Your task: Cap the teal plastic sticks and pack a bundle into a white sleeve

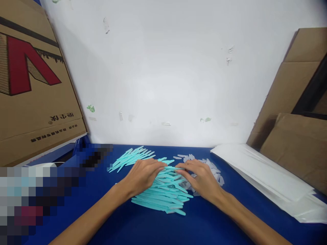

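My left hand (145,173) is closed, its fingertips pinching one end of a slim turquoise stick (170,168) shaped like an eyebrow razor. The thumb and fingers of my right hand (200,175) close on the stick's other end. Below both hands lies a pile of the same turquoise sticks (160,199), mostly crosswise. A second group of turquoise sticks (133,157) is spread farther back, left of my left hand. Behind and under my right hand are many small translucent caps (214,170), partly hidden by it.
The blue table (109,217) meets a white wall (163,75). A printed cardboard box (38,102) stands at the left, with a blurred patch below it. On the right are white plastic bags (268,183) and brown cardboard (296,146).
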Motion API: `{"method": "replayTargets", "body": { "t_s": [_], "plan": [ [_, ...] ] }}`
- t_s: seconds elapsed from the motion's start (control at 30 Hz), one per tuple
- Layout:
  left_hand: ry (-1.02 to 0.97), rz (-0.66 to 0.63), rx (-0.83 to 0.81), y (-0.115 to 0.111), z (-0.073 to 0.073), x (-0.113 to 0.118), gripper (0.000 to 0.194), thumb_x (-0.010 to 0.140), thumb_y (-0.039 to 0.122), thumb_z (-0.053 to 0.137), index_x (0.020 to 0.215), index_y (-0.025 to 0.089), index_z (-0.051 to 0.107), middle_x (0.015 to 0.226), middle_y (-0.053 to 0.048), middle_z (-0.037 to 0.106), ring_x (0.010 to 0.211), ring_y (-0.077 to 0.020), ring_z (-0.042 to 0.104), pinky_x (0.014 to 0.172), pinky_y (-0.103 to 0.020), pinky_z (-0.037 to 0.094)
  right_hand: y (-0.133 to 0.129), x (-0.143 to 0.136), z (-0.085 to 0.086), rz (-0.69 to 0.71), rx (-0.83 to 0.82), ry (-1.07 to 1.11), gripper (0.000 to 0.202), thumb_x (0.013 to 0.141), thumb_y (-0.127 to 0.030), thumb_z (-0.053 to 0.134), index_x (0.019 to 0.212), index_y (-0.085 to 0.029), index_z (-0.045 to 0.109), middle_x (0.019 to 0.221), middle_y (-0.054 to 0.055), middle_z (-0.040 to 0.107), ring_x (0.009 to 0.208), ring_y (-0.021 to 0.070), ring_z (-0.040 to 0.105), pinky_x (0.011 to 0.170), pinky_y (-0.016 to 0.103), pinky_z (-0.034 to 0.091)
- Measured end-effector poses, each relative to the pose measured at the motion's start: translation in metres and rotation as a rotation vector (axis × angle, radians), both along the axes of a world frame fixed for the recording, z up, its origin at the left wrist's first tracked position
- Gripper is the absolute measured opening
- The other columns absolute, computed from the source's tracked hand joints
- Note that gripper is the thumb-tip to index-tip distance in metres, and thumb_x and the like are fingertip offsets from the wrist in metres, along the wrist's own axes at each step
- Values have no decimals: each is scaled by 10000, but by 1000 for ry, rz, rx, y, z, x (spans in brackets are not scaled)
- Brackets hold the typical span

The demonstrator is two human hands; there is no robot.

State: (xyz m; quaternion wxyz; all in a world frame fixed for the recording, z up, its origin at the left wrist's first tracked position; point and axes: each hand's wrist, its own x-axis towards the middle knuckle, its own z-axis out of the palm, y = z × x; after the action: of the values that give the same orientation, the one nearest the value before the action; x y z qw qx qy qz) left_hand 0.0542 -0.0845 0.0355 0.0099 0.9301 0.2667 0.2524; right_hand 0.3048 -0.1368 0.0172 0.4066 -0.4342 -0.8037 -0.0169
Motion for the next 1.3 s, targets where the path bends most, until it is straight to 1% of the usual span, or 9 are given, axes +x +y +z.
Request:
{"method": "replayTargets", "body": {
  "t_s": [0.2, 0.3, 0.37, 0.47, 0.57, 0.73, 0.87, 1.07, 1.3],
  "plan": [
    [152, 46, 141, 0, 1, 1, 262, 1038, 193, 366, 1153, 194, 602, 963, -66, 705, 844, -223, 612, 820, -382, 435, 0, -2, 1, -9, 93, -91, 202, 991, -309, 548, 1090, -231, 706, 987, 27, 772, 874, 196, 697, 844, 352, 481],
    [131, 175, 194, 8, 3, -4, 267, 1047, 234, 350, 1149, 189, 593, 949, -76, 683, 874, -242, 587, 847, -405, 429, 2, 5, 10, -125, 105, -121, 253, 1012, -300, 496, 1188, -221, 659, 1028, 41, 761, 885, 200, 692, 847, 358, 473],
    [144, 288, 180, 16, 3, -10, 280, 1048, 258, 347, 1162, 191, 594, 941, -82, 675, 894, -255, 578, 824, -392, 437, 5, 14, 15, -239, 86, -168, 250, 1012, -289, 472, 1135, -211, 675, 991, 51, 755, 874, 213, 685, 836, 368, 469],
    [223, 447, 125, 30, 2, -21, 289, 1039, 225, 344, 1139, 185, 612, 962, -94, 664, 948, -267, 575, 815, -370, 440, 13, 31, 17, -405, 13, -300, 252, 992, -260, 469, 971, -200, 713, 939, 63, 747, 862, 242, 677, 801, 383, 460],
    [247, 534, 91, 42, -3, -32, 282, 1020, 194, 363, 1074, 162, 638, 941, -110, 640, 925, -275, 587, 754, -353, 447, 20, 44, 13, -549, -103, -429, 245, 969, -256, 494, 942, -195, 729, 902, 80, 743, 856, 277, 672, 736, 378, 451],
    [264, 624, 48, 53, -10, -43, 278, 999, 181, 375, 1029, 152, 650, 949, -128, 613, 877, -277, 617, 658, -324, 435, 21, 50, 7, -610, -262, -515, 215, 953, -299, 551, 970, -201, 741, 905, 94, 744, 844, 288, 672, 681, 351, 430],
    [285, 631, 33, 58, -15, -47, 252, 974, 176, 408, 973, 157, 660, 929, -127, 625, 854, -284, 636, 690, -346, 444, 23, 52, 1, -572, -294, -524, 207, 945, -316, 573, 987, -209, 745, 894, 96, 737, 817, 276, 672, 661, 337, 416],
    [270, 573, 31, 57, -15, -45, 257, 971, 209, 426, 1057, 162, 663, 956, -139, 649, 920, -307, 617, 729, -371, 455, 27, 53, -2, -524, -276, -481, 188, 944, -322, 581, 955, -227, 743, 884, 84, 725, 824, 266, 659, 674, 327, 410],
    [177, 262, -70, 46, -13, -35, 327, 1021, 385, 406, 1041, 217, 686, 1041, -76, 663, 1005, -242, 582, 856, -337, 459, 25, 49, -2, -423, -311, -426, 172, 938, -307, 596, 1009, -238, 737, 936, 78, 719, 905, 262, 646, 714, 319, 410]
  ]
}}
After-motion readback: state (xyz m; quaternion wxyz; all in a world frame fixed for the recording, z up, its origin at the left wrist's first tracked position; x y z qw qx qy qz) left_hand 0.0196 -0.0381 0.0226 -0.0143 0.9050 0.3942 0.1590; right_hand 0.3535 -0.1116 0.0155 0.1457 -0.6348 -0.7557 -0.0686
